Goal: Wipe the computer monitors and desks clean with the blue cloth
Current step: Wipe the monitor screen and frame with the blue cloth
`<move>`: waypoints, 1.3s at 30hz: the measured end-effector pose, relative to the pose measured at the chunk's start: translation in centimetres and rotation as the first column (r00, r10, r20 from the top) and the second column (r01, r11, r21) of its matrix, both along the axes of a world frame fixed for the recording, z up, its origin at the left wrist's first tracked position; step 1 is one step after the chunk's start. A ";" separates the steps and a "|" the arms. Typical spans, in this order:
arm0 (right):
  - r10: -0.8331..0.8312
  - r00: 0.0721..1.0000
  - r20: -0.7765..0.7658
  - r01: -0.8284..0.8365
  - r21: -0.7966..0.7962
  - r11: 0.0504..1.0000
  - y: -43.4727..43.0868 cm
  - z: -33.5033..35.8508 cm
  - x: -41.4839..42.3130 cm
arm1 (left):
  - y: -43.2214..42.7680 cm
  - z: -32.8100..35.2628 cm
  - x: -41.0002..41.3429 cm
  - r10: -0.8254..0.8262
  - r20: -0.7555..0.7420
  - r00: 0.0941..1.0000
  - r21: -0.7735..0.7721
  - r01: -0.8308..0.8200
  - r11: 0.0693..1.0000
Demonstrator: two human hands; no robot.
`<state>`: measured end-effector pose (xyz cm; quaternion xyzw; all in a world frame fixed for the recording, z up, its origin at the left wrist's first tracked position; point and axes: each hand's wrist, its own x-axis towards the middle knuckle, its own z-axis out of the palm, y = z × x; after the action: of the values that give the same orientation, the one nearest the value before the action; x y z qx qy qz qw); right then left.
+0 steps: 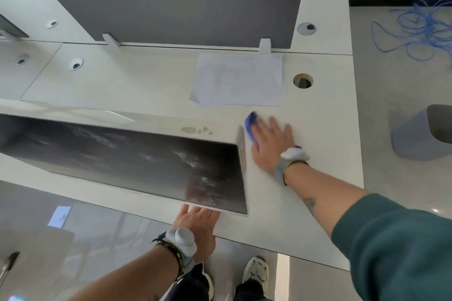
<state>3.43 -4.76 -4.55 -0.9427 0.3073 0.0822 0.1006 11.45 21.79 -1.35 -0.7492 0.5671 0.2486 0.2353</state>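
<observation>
Right hand flat, fingers spread, pressing crumpled blue cloth onto smooth desk; left hand flat.

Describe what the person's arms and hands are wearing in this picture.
Both hands are bare, no gloves. The right hand has a grey wrist strap carrying a rounded white device; a dark green sleeve covers the arm above, and the forearm shows a small dark mark. The left hand has a similar strap and device, plus a black-and-yellow braided band; no sleeve shows.
</observation>
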 end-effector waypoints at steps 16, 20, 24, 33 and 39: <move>0.056 0.997 0.050 -0.057 0.009 0.998 2.0 -0.9 -2.9 | -1.2 -0.1 0.2 -0.031 -0.099 0.995 0.030 0.034 0.999; 0.507 0.848 0.152 -0.519 0.044 0.854 9.3 -0.5 -8.3 | -0.1 -0.8 -0.7 -0.096 -0.061 0.994 -0.068 0.092 0.993; -0.044 0.999 -0.024 0.042 -0.068 0.997 1.8 -1.4 -12.4 | -0.2 -1.7 -1.5 -0.128 -0.043 0.991 -0.104 0.123 0.987; 0.306 0.952 -0.018 -0.305 0.056 0.951 11.1 -1.0 -15.3 | -0.3 -1.9 -2.7 -0.162 -0.039 0.986 -0.188 0.152 0.970; -0.437 0.897 -0.061 0.436 -0.029 0.899 7.6 -1.4 -13.2 | 0.0 -2.5 -2.6 -0.232 -0.011 0.973 -0.224 0.224 0.949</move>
<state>-9.78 2.88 -5.94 -0.8472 0.5147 0.0862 0.0993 8.86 21.81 -3.83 -0.6954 0.6781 0.1692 0.1671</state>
